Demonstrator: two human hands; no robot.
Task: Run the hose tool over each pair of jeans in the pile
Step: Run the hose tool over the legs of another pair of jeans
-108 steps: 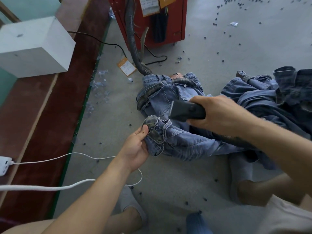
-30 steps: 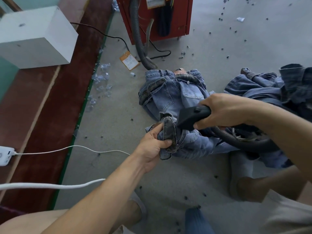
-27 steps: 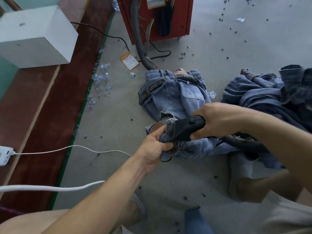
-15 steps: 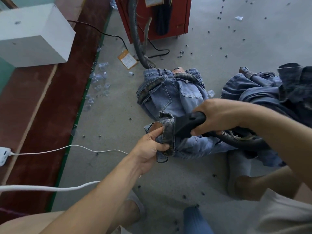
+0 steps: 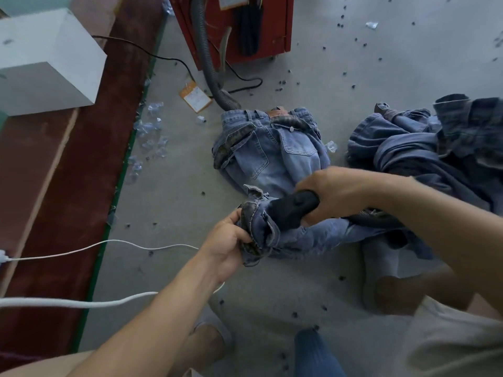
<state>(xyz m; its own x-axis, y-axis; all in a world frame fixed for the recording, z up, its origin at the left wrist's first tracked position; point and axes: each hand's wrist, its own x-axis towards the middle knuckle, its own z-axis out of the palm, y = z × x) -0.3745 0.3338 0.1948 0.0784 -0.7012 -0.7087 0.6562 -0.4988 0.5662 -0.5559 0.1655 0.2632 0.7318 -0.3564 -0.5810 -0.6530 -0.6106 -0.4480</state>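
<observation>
A light blue pair of jeans (image 5: 275, 151) lies on the grey floor, waistband away from me. My left hand (image 5: 228, 243) grips the bunched hem of one leg. My right hand (image 5: 334, 194) grips the black hose tool (image 5: 291, 209), whose nozzle is pushed against that bunched hem. The ribbed grey hose (image 5: 206, 63) runs from the red machine and under the jeans. A pile of darker jeans (image 5: 424, 148) lies to the right.
The red machine (image 5: 231, 25) stands at the top. A white box (image 5: 46, 63) sits on a dark red ledge at left. White cables (image 5: 81, 303) cross the floor near my left arm. Small dark bits and clear plastic scraps litter the floor. My feet are below.
My left hand has gathered the leg hem up and turned it toward the nozzle. My right hand has brought the hose tool down and left into the bunched denim.
</observation>
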